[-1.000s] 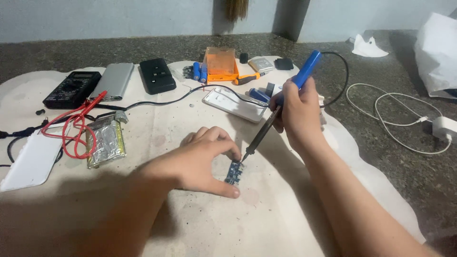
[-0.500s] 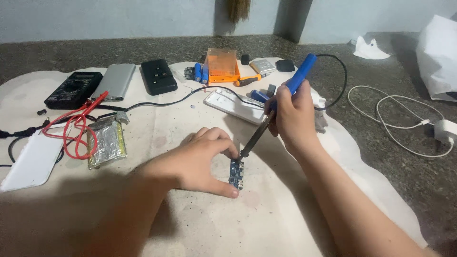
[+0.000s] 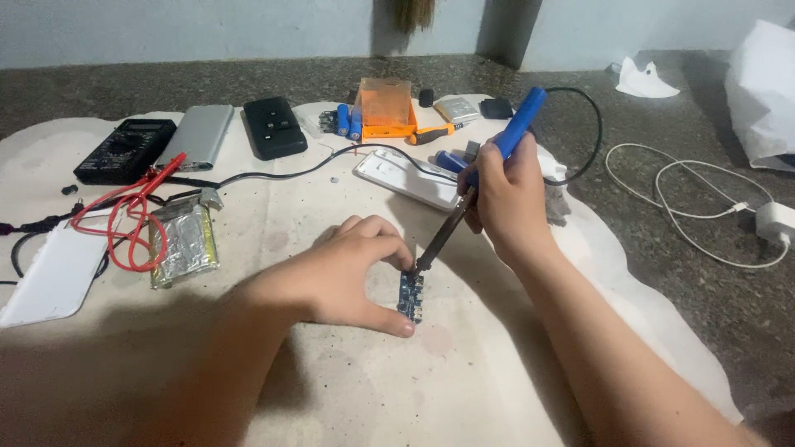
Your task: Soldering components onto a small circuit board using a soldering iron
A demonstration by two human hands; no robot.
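My left hand (image 3: 339,277) rests on the cream cloth (image 3: 348,389) and pinches a small blue circuit board (image 3: 411,296) between thumb and fingers. My right hand (image 3: 507,203) grips a soldering iron with a blue handle (image 3: 513,132). Its dark metal shaft slants down to the left, and the tip (image 3: 412,271) touches the top edge of the board. The iron's black cord (image 3: 590,124) loops away behind my right hand.
Behind lie a white flat device (image 3: 406,175), an orange box (image 3: 385,108), blue cylindrical cells (image 3: 348,120), a black remote-like case (image 3: 273,127), a silver power bank (image 3: 199,135), a black multimeter (image 3: 124,149) with red leads (image 3: 132,219), and a foil pouch cell (image 3: 184,242). A white cable and charger (image 3: 774,222) sit right.
The iron's tip has come down and to the left onto the board's top edge. My left hand has stayed on the board.
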